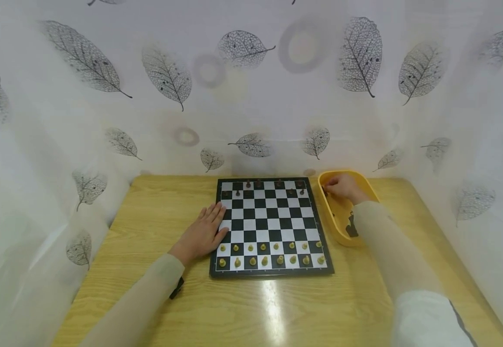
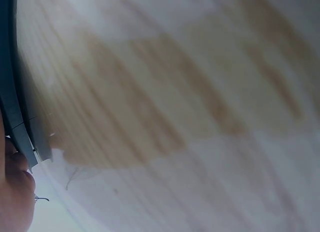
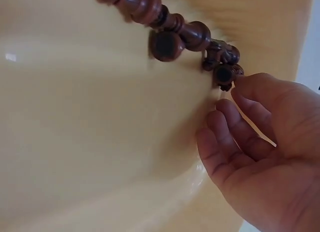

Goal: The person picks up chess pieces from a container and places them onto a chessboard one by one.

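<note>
My left hand (image 1: 202,234) lies with straight fingers over the left edge of the chessboard (image 1: 273,212), holding nothing. Light yellow chess pieces (image 1: 279,259) fill the two nearest rows, while several dark brown chess pieces (image 1: 258,184) stand scattered in the two farthest rows. To the board's right, my right hand (image 1: 346,187) reaches into a yellow plastic bin (image 1: 339,233). In the right wrist view, the thumb and index finger pinch a dark chess piece (image 3: 225,74) by the bin wall. More brown chess pieces (image 3: 192,35) lie against it; their kinds are partly hidden.
The wooden table (image 1: 234,308) runs beneath the board and bin. A pale curtain-like backdrop (image 1: 251,106) with leaf prints rises behind and at both sides. A small black object (image 1: 176,288) shows beneath the left forearm.
</note>
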A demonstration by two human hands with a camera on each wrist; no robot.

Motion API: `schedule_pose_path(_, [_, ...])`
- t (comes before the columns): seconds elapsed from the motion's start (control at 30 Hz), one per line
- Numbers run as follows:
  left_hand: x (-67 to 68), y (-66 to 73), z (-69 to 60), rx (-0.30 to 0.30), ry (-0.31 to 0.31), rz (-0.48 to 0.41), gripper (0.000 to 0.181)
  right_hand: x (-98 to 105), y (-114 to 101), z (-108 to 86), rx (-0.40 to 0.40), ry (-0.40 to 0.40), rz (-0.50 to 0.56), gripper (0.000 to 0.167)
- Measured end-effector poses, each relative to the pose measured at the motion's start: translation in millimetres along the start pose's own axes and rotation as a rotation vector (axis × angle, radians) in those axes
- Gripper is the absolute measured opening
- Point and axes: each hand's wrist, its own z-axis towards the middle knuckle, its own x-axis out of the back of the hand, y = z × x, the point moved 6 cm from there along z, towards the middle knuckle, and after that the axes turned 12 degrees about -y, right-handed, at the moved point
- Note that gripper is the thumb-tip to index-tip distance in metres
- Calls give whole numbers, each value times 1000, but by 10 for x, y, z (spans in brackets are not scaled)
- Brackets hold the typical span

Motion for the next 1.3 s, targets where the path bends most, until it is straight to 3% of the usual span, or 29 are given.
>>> schedule_pose_path(0.4, [-29, -7, 14, 4, 4, 5, 72, -82, 62, 75, -53, 28, -6, 31])
schedule_pose_path(0.73, [-28, -8, 17, -2, 17, 14, 72, -41, 110, 8, -54, 91, 112, 22])
schedule_pose_path(1.3, [-16, -1, -8, 2, 21, 15, 72, -9, 46, -61, -41, 122, 77, 29])
